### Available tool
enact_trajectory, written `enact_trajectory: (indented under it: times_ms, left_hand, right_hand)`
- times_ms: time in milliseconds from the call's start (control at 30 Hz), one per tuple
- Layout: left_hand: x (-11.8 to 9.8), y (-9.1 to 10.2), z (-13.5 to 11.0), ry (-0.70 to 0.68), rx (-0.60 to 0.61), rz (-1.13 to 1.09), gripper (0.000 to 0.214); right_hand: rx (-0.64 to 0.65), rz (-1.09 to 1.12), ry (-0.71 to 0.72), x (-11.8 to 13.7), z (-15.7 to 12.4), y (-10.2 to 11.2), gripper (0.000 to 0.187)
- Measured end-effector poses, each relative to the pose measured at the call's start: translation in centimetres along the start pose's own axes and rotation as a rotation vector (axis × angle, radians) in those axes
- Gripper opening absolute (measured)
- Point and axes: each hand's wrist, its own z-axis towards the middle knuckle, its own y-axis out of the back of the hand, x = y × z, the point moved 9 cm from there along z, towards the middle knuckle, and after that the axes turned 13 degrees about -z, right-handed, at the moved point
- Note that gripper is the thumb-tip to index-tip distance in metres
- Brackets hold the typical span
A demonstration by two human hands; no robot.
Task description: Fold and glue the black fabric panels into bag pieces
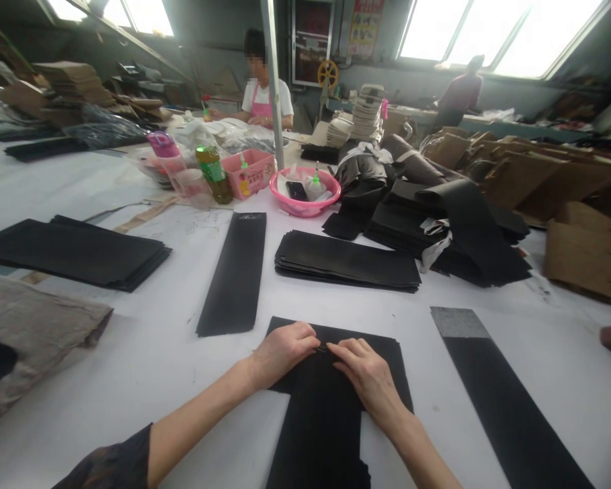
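A long black strip (316, 435) runs from the bottom edge up over a wider black panel (394, 367), both lying flat on the white table. At the strip's far end, my left hand (285, 350) is closed, thumb and fingers pinching its edge. Close beside it my right hand (366, 373) pinches the same edge, with the fingertips nearly meeting the left ones. A thin fold shows between the fingertips; its details are too small to tell. Another black strip (234, 272) lies beyond my left hand, and a stack of black pieces (346, 261) beyond both hands.
On the right lies a black strip with a grey end (509, 394). A pink basin (305, 204) holds a phone and a bottle. More black pieces (76, 251) are stacked left, and brown folded pieces (585, 251) at right. Behind the metal pole (272, 75) sits a person (265, 102).
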Motion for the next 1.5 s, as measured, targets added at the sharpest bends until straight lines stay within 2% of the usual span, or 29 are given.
enact_trajectory:
  times_ms: [267,533,733,933,1333,1500]
  left_hand:
    - [0.2,-0.3,-0.6,-0.113,0.02,0.068,0.017]
    - [-0.1,-0.3,-0.7,-0.165,0.015,0.142,0.019]
    - [-0.3,-0.2,-0.6,-0.193,0.006,0.173,0.02]
    - [-0.5,0.3,-0.6,-0.228,-0.032,0.18,0.022]
    - [-0.4,0.2,-0.9,-0.235,-0.001,0.217,0.017]
    - [-0.1,0.2,-1.1,-0.2,0.011,0.213,0.017]
  right_hand:
    - [0.065,-0.099,0.039,0.6,0.4,0.0,0.038]
    - [0.096,-0.145,0.061,0.7,0.8,-0.1,0.035]
    - [0.122,-0.225,0.091,1.0,1.0,-0.2,0.059]
    - [0.123,-0.214,0.099,1.3,1.3,-0.2,0.041]
    - [0.189,-0.341,0.178,2.1,1.3,-0.2,0.049]
    - [0.148,-0.363,0.194,2.5,1.2,0.2,0.05]
